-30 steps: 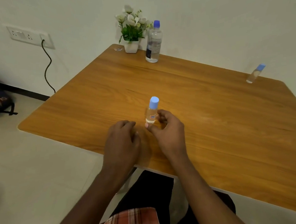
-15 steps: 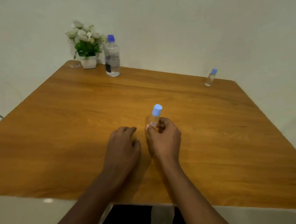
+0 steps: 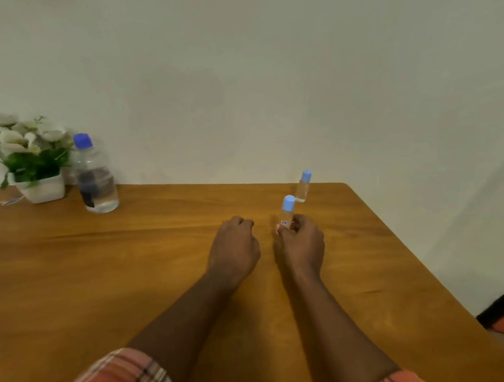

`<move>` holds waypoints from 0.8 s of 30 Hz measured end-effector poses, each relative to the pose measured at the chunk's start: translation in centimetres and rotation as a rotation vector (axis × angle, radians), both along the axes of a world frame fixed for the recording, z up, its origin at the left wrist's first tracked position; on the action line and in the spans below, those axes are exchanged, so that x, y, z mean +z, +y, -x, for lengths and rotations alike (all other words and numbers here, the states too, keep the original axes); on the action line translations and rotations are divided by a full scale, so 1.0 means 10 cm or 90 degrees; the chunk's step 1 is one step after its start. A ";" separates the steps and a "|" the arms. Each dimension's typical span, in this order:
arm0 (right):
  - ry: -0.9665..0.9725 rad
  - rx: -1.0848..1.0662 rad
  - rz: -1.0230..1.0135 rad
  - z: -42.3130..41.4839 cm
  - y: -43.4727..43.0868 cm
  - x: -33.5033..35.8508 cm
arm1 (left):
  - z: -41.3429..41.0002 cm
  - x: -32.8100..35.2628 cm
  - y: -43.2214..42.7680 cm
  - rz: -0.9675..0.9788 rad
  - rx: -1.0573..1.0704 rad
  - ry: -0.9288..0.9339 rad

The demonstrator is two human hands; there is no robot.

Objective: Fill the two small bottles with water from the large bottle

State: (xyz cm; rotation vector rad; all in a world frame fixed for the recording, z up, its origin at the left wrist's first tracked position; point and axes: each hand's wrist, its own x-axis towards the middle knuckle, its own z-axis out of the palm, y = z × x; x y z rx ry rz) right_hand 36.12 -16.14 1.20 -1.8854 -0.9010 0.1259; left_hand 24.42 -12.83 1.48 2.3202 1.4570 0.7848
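While the left hand [image 3: 233,245] rests on a wooden table [image 3: 103,288] with its fingers loosely curled under and holding nothing, the right hand [image 3: 302,242] beside it grips a small bottle [image 3: 287,215]. The thumb and fingertips of the right hand are pinched round the lower part of this clear bottle, which stands nearly upright and leans slightly right. Its pale blue cap is on. The fingers hide its base, so I cannot tell whether it touches the table. The two hands sit near each other but apart, right of the table's middle.

Just beyond the held bottle, near the far right corner, stands a second bottle [image 3: 303,187] of the same kind, also capped in blue. Well apart from both, at the far left, stands the large bottle [image 3: 97,182], clear with a darker blue cap, blurred. Just to its left is a white pot of white flowers [image 3: 33,163]. A plaid sleeve [image 3: 117,379] shows at the near edge.
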 end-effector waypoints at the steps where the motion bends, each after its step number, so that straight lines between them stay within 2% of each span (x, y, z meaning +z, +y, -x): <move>1: -0.003 -0.007 0.002 -0.07 0.11 0.01 | -0.07 0.01 0.10 0.002 0.006 -0.001; 12: -0.023 -0.027 0.019 -0.57 1.05 -0.12 | -0.62 -0.18 0.99 0.013 0.013 0.019; 24: -0.029 -0.046 0.005 -0.60 1.08 -0.20 | -0.65 -0.19 1.00 -0.025 0.036 0.001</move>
